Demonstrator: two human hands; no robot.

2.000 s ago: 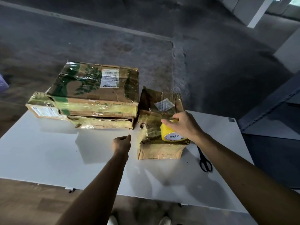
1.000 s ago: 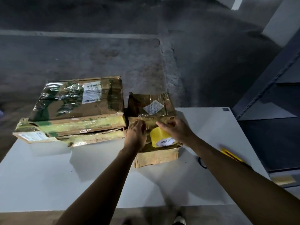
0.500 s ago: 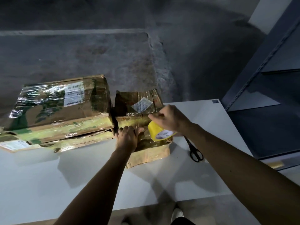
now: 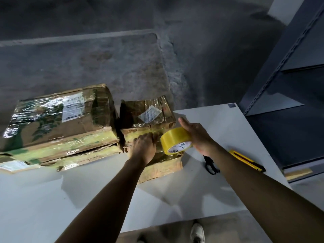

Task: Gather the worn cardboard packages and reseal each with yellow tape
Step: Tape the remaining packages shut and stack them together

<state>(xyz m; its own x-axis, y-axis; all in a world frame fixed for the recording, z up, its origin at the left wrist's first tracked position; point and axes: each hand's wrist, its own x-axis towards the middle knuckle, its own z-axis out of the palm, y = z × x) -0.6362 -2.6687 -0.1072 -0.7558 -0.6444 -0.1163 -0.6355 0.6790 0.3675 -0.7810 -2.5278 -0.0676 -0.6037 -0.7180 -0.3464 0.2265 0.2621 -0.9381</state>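
On the white desk (image 4: 219, 123), right of centre, sits the small worn brown cardboard package (image 4: 161, 170). It touches the stack of larger worn cardboard packages (image 4: 57, 123) on its left.

The left hand (image 4: 143, 148) lies on the small package's upper front edge, fingers (image 4: 150, 135) bent and close together. Their tips are hidden, so it cannot be told whether they pin a tape end. The right hand (image 4: 198, 135) wraps the yellow tape roll (image 4: 175, 137), fingers (image 4: 184, 123) curled over its outer rim. The roll stands on edge just right of the left hand, against the package's front. No free strip shows clearly between roll and box.

Likely risks:
- The tape start peels off. The box face is crumpled and covered in old glossy film, so the bond is probably poor if the left hand lets go early.
- The strip runs crooked or creases as the roll is pulled across an uneven, dented face.
- The package skids toward the pull, since the box looks light and the desk smooth, with only one hand bracing it.
- The loose lower front panel gets missed because the tape line sits higher up.
- The right forearm knocks the black scissors (image 4: 211, 165) or the yellow utility knife (image 4: 247, 161). Both lie near it, and the knife is close to the desk's right edge.
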